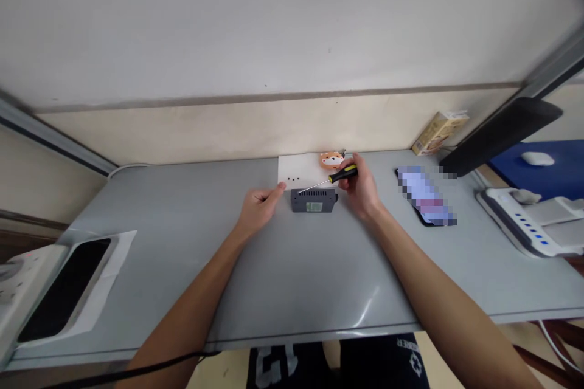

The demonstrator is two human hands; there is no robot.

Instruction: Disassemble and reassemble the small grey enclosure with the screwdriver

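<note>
My right hand (360, 188) holds a screwdriver (343, 174) by its black and yellow handle. Its thin shaft slants left and down across the top of a dark grey box (312, 200), with the tip near the box's upper left. The box has a row of slots and a pale label, and a dark knob sticks out at its right end. My left hand (261, 209) is beside the box's left end, fingers curled and thumb stretched forward; whether it holds anything is hidden. Behind the box lies white paper (298, 165) with several small dark pieces, perhaps screws, on it.
An orange animal-face item (331, 160) sits on the paper by the wall. To the right are a lit phone (424, 194), a small carton (438, 132) and a white power strip (531, 219). A dark-screened phone (68, 289) lies at the left.
</note>
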